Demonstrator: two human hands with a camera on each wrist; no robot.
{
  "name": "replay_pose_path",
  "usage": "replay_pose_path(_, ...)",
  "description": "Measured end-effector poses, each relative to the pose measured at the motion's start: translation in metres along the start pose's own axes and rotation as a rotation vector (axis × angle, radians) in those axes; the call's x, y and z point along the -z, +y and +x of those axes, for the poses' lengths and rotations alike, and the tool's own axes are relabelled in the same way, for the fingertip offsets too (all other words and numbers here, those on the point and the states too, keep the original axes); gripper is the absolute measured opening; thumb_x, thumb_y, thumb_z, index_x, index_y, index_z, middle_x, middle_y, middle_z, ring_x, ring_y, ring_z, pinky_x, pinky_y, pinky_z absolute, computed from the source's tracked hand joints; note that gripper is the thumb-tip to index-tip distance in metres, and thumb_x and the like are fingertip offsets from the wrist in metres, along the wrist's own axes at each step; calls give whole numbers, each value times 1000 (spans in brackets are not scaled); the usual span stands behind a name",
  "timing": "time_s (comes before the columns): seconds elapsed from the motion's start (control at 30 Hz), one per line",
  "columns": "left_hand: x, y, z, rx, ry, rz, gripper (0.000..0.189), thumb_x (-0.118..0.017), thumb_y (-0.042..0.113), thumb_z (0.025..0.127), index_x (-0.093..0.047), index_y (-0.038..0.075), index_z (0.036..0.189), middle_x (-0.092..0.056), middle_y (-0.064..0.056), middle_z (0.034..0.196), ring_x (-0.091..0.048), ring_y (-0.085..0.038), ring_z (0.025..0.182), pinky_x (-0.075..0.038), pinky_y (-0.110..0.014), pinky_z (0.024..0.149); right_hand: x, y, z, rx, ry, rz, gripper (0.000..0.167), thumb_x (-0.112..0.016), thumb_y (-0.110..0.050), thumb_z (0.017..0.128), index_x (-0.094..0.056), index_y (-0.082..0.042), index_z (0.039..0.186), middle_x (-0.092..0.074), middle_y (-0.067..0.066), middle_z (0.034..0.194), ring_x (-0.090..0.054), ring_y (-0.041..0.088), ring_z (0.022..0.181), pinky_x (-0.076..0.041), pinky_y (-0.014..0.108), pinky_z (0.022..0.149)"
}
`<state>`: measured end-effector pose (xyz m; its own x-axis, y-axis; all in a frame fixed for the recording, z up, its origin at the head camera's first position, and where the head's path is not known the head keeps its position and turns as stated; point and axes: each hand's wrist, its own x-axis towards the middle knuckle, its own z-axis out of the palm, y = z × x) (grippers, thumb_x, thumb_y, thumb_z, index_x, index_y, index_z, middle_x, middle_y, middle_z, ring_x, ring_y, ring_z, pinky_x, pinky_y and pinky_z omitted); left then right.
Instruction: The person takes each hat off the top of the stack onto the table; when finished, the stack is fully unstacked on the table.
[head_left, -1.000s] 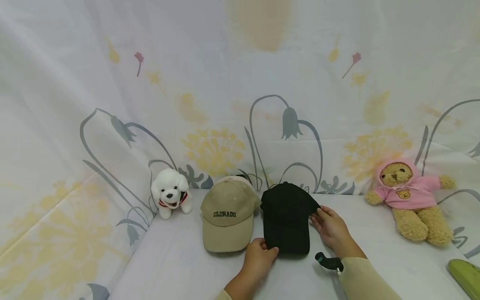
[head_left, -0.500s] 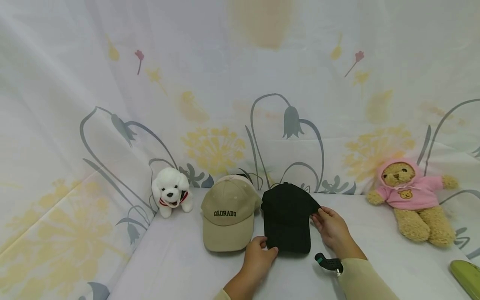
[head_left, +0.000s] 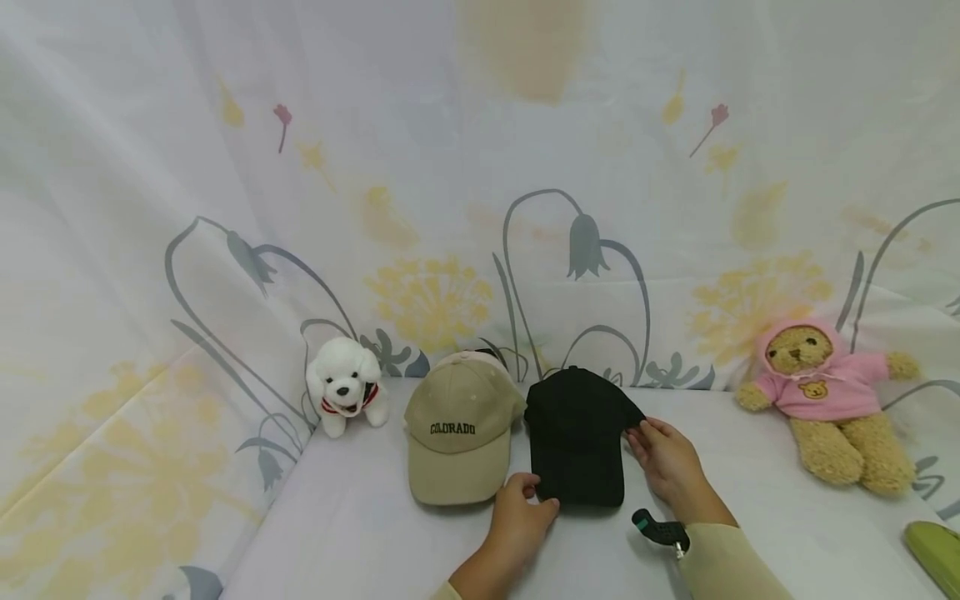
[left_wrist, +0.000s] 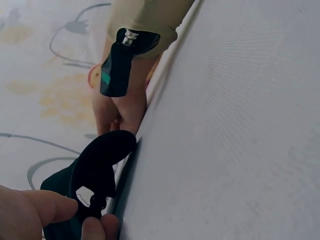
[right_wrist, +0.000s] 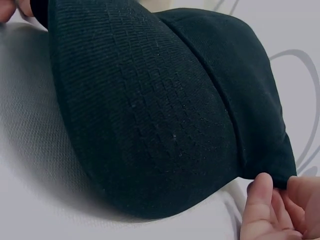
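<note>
A black baseball cap point(head_left: 576, 437) stands on the white surface, its brim toward me. At the front left of the brim, my left hand point(head_left: 519, 515) pinches the edge between thumb and fingers. My right hand point(head_left: 670, 463) pinches the cap's lower right edge, behind the brim, and the right wrist view shows its fingertips point(right_wrist: 261, 189) on that corner. Just left of the black cap is a beige cap point(head_left: 457, 477) lettered COLORADO, with a pale pink cap point(head_left: 480, 358) mostly hidden behind it.
A white toy dog point(head_left: 345, 383) sits left of the caps. Far right, a teddy bear point(head_left: 828, 400) in a pink hoodie leans by the flower-printed backdrop point(head_left: 420, 125). Part of a green object point(head_left: 933, 554) shows at the lower right edge.
</note>
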<state>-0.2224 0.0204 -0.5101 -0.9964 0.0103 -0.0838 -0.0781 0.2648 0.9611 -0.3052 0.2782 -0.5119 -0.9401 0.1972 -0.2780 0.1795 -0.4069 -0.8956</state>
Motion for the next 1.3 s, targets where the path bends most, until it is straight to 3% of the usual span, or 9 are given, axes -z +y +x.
replay_pose_path(0.17,-1,-1,0,0,3,23,43,-84,12,84,-64,4,121,-58,-11,111,-56,-25,104,-50,-46,92,1,0,-2,-7,-6,17,31,-45,-9,111,-43,-5,142,-64,-7,95,-66,0,93,-54,15,95)
replay_pose_path(0.33,2,-2,0,12,-23,48,42,-83,16,85,-64,6,121,-58,-9,111,-56,-22,102,-50,-41,89,1,0,-4,-8,-18,-10,49,-43,-10,112,-29,1,158,-62,-7,101,-66,0,96,-53,16,98)
replay_pose_path(0.6,18,-5,-4,62,-159,8,44,-77,20,91,-63,2,128,-65,-7,124,-63,-20,106,-56,-44,93,4,-1,-10,-1,-54,-19,55,-40,-8,112,-20,6,161,-64,-8,100,-66,-2,98,-54,17,99)
replay_pose_path(0.73,27,-7,-8,80,-207,-2,43,-74,21,94,-63,2,131,-66,-6,128,-69,-15,99,-57,-40,91,5,-1,-14,-17,-70,-16,58,-39,-9,112,-16,5,163,-64,-9,103,-66,-2,99,-53,18,100)
replay_pose_path(0.87,36,-8,-11,106,-219,-28,38,-72,20,97,-63,2,129,-65,-5,123,-70,-11,88,-58,-33,84,3,0,-20,-37,-59,-26,57,-39,-11,113,-18,4,163,-65,-8,105,-67,-2,98,-53,18,100)
replay_pose_path(0.97,42,-9,-15,125,-231,-42,29,-69,18,98,-64,3,122,-66,-4,111,-68,-11,85,-58,-31,80,1,2,-27,-32,-44,-60,54,-40,-12,113,-23,6,161,-65,-7,104,-68,-2,96,-54,18,98)
replay_pose_path(1.1,52,-11,-21,141,-260,-65,17,-64,13,100,-64,2,113,-65,-6,97,-67,-13,81,-59,-30,76,-4,5,-36,19,11,-138,48,-43,-14,113,-33,9,153,-66,-4,100,-69,1,91,-58,19,90)
replay_pose_path(1.3,67,-15,-24,179,-293,-73,15,-60,11,99,-65,3,111,-66,-7,98,-68,-14,82,-61,-30,76,-16,2,-49,178,269,-362,40,-51,-21,109,-54,7,137,-64,9,109,-66,5,83,-58,14,72)
